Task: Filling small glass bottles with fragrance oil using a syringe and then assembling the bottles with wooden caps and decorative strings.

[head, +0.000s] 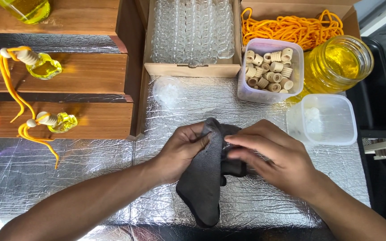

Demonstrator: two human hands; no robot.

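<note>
A dark grey cloth [206, 183] hangs over the silver foil table [246, 205], bunched at its top between both hands. My left hand [182, 149] grips the cloth's upper left fold with thumb and fingers. My right hand [269, 154] presses on the cloth from the right, fingers curled over the bunched part. Whatever is wrapped inside the cloth is hidden.
Behind the hands stand a cardboard box of small glass bottles [193, 31], a tub of wooden caps [271, 69], a box of orange cord [291, 27], a jar of yellow liquid [338, 62] and an empty plastic tub [329, 118]. Wooden steps [86, 71] at left hold filled bottles with orange cords.
</note>
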